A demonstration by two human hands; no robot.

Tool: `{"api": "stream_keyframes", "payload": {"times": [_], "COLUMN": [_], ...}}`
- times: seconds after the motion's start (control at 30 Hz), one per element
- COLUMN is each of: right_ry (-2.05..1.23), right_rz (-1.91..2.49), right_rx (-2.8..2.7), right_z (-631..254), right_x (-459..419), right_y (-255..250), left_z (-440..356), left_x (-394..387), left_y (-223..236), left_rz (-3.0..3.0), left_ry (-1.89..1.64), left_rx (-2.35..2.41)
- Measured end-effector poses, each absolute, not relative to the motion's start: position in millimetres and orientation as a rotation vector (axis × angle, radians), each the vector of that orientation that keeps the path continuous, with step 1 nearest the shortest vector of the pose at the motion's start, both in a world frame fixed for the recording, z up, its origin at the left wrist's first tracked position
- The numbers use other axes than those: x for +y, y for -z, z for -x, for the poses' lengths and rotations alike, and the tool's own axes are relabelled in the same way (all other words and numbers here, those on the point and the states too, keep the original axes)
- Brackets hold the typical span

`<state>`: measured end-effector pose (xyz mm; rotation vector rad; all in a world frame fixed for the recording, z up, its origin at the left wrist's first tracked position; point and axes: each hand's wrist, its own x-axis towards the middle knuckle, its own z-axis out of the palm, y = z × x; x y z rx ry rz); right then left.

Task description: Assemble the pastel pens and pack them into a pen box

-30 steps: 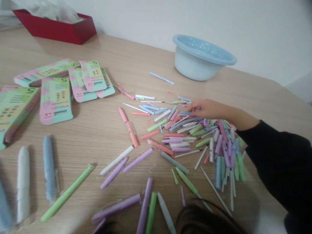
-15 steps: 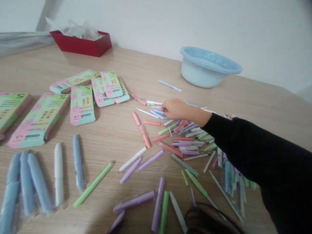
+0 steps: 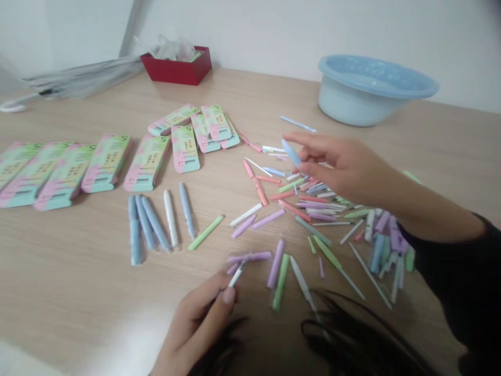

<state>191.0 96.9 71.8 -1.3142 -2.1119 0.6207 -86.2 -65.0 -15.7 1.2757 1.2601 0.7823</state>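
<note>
My right hand (image 3: 336,164) is raised over the heap of pen parts (image 3: 319,203), pinching a light blue pen barrel (image 3: 290,152) between thumb and fingers. Low in the view, my left hand (image 3: 199,324) grips a thin white pen refill (image 3: 236,275) with a dark upper end; its lower part is hidden in the fingers. Just beyond that hand, a purple pen piece (image 3: 254,256) lies on the table. Purple and green tubes lie to its right. Several blue pens (image 3: 154,222) and a white pen (image 3: 170,216) stand in a row at left.
Flat pastel pen boxes (image 3: 105,162) line the left side of the wooden table (image 3: 78,271). A red box (image 3: 176,70) with plastic bags, a folded umbrella (image 3: 86,78) and a blue basin (image 3: 348,104) are at the back. Dark hair hangs into the lower view.
My right hand has lifted off the heap with a blue pen barrel. My left hand with the refill has come into view. The camera has turned left.
</note>
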Motion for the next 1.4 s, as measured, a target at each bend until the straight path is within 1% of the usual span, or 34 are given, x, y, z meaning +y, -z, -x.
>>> {"api": "stream_keyframes", "payload": {"times": [0.13,0.2,0.43,0.8,0.93,1.03,1.23,1.3,1.4], "right_ry": [-1.126,-1.202,-1.068,-1.102,-1.166,-1.183,-1.256,-1.204,-1.016], "right_rz": [1.096,1.066,1.140,1.144,1.138,1.102,1.015,1.022,1.080], "right_rx": [-1.783,-1.651,-1.554,-1.525,-1.579,-1.506,-1.371,-1.320,-1.239], "right_z": [-175,-168,-164,-166,-165,-169,-176,-179,-194], "right_x": [19,-7,-60,-92,-95,-89,-71,-67,-63], "right_y": [-88,-86,-67,-64,-56,-41,-8,-5,-9], "left_z": [61,53,42,39,32,23,13,14,19], "left_x": [-63,-66,-85,-98,-93,-81,-54,-53,-58], "left_y": [1,-1,-2,-12,-15,-15,-1,2,2], "left_rz": [-1.350,-1.369,-1.356,-1.464,-1.487,-1.547,-1.662,-1.659,-1.644], "left_ry": [-0.753,-0.778,-0.809,-0.799,-0.807,-0.812,-0.796,-0.769,-0.753], "left_rx": [1.146,1.082,0.885,0.861,0.822,0.791,0.820,0.860,0.957]}}
